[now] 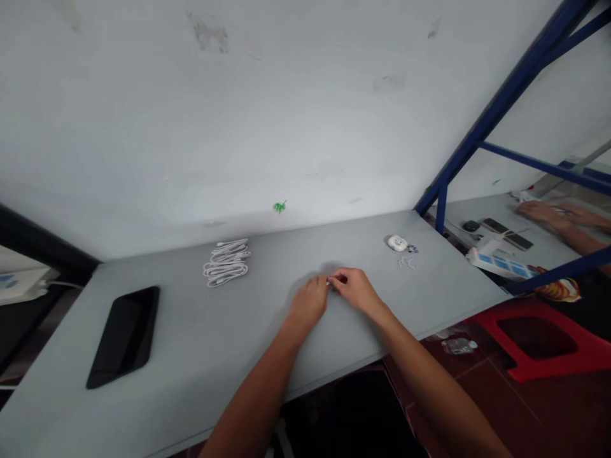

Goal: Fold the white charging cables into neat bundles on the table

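Observation:
My left hand [309, 300] and my right hand [354, 289] meet over the middle of the grey table [191, 356]. Their fingertips are pinched together around a small, whitish item too hidden to name. To the left of my hands lie several coiled white cables [226, 267]. On the right are a rounded white case [397, 243] with a small dark-and-white patterned piece beside it, and a few thin white strands [407, 261].
A black tablet-like device [125, 337] lies at the table's left. A blue metal frame [477, 137] rises at the right end. Beyond it are another person's hands [544, 213], a white power strip [501, 264] and a red plastic stool [548, 343]. A clear bottle [458, 346] lies on the floor.

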Demonstrator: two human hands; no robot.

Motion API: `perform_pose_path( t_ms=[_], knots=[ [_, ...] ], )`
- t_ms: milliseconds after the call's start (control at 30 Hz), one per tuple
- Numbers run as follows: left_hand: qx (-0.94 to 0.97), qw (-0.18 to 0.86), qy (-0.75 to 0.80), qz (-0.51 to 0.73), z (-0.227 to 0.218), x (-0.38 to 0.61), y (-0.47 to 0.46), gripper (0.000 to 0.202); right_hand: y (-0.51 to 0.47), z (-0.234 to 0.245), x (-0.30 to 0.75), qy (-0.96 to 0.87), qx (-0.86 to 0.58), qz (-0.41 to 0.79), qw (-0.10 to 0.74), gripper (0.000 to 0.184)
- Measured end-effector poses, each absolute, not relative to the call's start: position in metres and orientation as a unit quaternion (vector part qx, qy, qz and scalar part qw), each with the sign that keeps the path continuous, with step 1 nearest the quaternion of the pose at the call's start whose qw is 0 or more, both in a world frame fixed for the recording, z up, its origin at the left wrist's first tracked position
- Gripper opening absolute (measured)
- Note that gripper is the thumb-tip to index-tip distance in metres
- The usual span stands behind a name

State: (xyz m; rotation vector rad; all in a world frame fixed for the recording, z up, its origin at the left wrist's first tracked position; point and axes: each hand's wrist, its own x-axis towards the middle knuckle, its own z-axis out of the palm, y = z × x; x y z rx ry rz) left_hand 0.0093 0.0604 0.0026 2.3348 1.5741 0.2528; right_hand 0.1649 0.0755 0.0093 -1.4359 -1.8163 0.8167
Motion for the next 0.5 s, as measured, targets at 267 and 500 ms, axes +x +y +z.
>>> perform_pose_path(
  t_ms=[267, 500],
  knots=[
    [0.770, 0.296, 0.531, 0.191, 0.009, 0.001, 0.069, 0.033, 0.079, 0.009, 0.176, -0.797, -0.456, 0.253, 0.305, 0.016],
    [0.567, 0.581, 0.523, 0.260, 0.017, -0.010, 0.076, 0.030, 0.085, 0.030, 0.182, -0.896, -0.336, 0.184, 0.225, 0.019]
  ],
)
